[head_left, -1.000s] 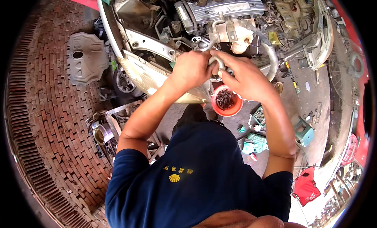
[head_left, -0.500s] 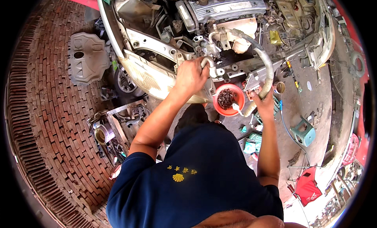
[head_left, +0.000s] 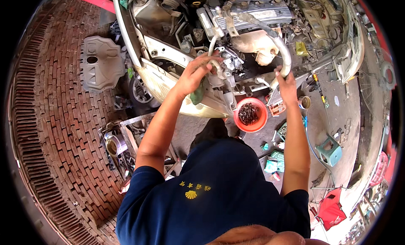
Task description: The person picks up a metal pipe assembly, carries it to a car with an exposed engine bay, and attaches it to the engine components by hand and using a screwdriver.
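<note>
A thick grey hose (head_left: 285,55) with bent metal pipe ends arcs above the front of an open engine bay. My right hand (head_left: 286,85) is closed round its lower right stretch. My left hand (head_left: 195,75) pinches a bent metal pipe (head_left: 213,46) at the hose's left side, above the car's headlight (head_left: 158,82). Just below that hand hangs a dark green cloth-like thing (head_left: 197,94), partly covered. Behind the hose lie the silver ribbed engine cover (head_left: 263,15) and a pale heat shield (head_left: 255,43).
A red bowl (head_left: 258,125) of dark small parts stands on the floor below the car's front. A teal stool (head_left: 329,151) and red folding chair (head_left: 331,209) are at right. On the left brick floor lies a grey plastic cover (head_left: 101,63), near a wheel (head_left: 139,90).
Both hands have moved the hose forward and up, over the engine. Its lower end has left the space above the red bowl. The green thing under my left hand has come into view.
</note>
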The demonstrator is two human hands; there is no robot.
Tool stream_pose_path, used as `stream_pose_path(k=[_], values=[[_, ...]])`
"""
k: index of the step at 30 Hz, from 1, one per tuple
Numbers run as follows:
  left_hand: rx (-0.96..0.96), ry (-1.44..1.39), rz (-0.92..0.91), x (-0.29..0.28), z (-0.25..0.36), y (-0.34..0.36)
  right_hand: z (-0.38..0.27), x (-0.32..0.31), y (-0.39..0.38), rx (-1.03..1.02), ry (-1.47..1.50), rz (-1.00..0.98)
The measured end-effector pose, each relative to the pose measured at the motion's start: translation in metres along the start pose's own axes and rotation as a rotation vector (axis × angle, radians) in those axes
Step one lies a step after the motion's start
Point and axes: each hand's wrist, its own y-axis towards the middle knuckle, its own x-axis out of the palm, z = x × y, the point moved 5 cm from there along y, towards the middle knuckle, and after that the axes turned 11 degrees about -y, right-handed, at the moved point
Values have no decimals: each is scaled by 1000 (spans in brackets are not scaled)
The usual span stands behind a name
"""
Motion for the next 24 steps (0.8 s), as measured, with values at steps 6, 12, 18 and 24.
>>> stream_pose_path(k=[6, 12, 18, 24], values=[[-60, 69, -2, -25, -14, 8, -43, 9, 45, -29, -94, -9], [-66, 134, -10, -18, -1, 16, -29, 16, 58, -1, 16, -5], [-10, 62, 22, 22, -15, -1, 1, 1, 32, 54, 237, -32], [-46, 117, -17, 72, -21, -16, 33, -31, -5, 140, 323, 25]])
